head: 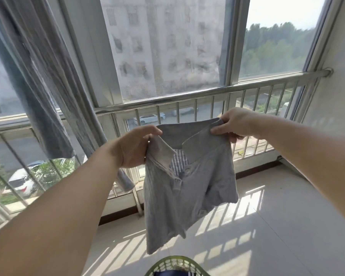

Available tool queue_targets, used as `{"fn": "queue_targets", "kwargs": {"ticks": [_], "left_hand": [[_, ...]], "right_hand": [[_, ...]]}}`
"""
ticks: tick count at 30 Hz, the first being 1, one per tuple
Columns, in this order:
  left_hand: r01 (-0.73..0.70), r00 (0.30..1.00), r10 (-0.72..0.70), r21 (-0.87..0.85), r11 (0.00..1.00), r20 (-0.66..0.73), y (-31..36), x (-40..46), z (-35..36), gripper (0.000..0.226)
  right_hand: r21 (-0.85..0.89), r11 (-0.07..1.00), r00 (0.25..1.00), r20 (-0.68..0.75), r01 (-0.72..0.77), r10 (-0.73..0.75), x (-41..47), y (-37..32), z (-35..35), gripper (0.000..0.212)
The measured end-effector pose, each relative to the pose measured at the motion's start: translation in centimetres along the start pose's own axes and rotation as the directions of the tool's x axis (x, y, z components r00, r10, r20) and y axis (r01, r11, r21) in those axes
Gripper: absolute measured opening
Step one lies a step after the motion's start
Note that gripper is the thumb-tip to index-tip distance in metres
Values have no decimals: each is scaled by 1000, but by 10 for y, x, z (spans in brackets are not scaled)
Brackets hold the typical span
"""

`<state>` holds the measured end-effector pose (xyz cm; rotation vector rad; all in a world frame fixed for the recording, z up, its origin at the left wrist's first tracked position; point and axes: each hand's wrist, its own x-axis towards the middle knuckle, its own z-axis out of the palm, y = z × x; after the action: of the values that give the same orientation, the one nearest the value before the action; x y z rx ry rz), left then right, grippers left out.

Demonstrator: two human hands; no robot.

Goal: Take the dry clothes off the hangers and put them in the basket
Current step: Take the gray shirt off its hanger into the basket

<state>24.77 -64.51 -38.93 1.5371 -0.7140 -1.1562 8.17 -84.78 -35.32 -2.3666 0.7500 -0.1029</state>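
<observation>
Both hands hold a small grey polo shirt (185,182) up in the air by its collar: the left hand (134,146) grips the collar's left side, the right hand (234,122) pinches the right. The shirt hangs above the tiled floor (277,226), over the green basket (176,264) at the lower edge. Other grey clothes (42,92) hang at the left by the railing (187,96).

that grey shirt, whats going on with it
A person holds a small grey collared shirt up in the air with both hands: the left hand grips one side of the collar and the right hand pinches the other. No hanger shows on it. A green basket sits on the floor just below, with something dark already inside. Another grey garment hangs to the left by the window railing.
</observation>
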Motion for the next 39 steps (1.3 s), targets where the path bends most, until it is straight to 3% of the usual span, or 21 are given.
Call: {"fn": "queue_targets", "kwargs": {"ticks": [2, 4, 7, 11, 16, 19, 22, 24, 26, 29, 32, 34, 36, 39], "left_hand": [[-34, 997, 40, -96, 995, 68, -1, -4, -2, 24], [-58, 994, 63, -61, 996, 84, -2, -6, -2, 24], [-5, 999, 10, 88, 996, -52, -3, -7, -1, 23], [-19, 972, 51, 138, 990, -229, -4, -11, 6, 15], [-258, 946, 249, -17, 966, -207, -7, -9, 12, 45], [-387, 910, 356, -127, 913, -213, -6, -7, 19, 37], [-465, 834, 422, -42, 884, -354, -3, -6, 29, 10], [-473, 764, 472, 115, 873, -440, -3, -5, 33, 14], [-461, 720, 504, 214, 861, -477, -2, -5, 35, 22], [-410, 738, 470, 231, 882, -484, -2, -5, 32, 24], [-364, 833, 392, 147, 920, -390, 0, -10, 33, 21], [-320, 872, 350, 142, 937, -341, 1, -13, 36, 21], [-315, 865, 344, 137, 939, -366, 0, -14, 40, 14], [-363, 786, 406, 183, 914, -467, -4, -12, 44, 4]], "right_hand": [[8, 1000, 999, -41, 23, -23, 0, -1, 1, 19], [51, 998, 997, -72, 42, -38, 1, -1, 1, 19], [106, 993, 995, -85, 57, -48, 2, -3, 4, 17], [253, 963, 994, -83, 96, -77, 1, -6, 11, 12], [253, 939, 951, -261, 232, -165, 2, -5, 16, 19], [239, 930, 926, -321, 280, -197, 2, -7, 15, 23], [376, 877, 943, -256, 298, -211, -6, -11, 10, 17], [444, 854, 962, -137, 272, -235, -13, -13, 6, 32], [347, 910, 974, -53, 225, -221, -13, -12, 3, 54], [208, 962, 980, -123, 179, -156, -9, -12, 4, 54], [192, 962, 960, -237, 196, -149, -8, -14, 8, 46], [232, 950, 959, -239, 207, -150, -10, -18, 11, 39], [303, 933, 973, -177, 196, -147, -15, -23, 13, 30], [370, 916, 981, -168, 153, -96, -18, -28, 16, 22]]}}
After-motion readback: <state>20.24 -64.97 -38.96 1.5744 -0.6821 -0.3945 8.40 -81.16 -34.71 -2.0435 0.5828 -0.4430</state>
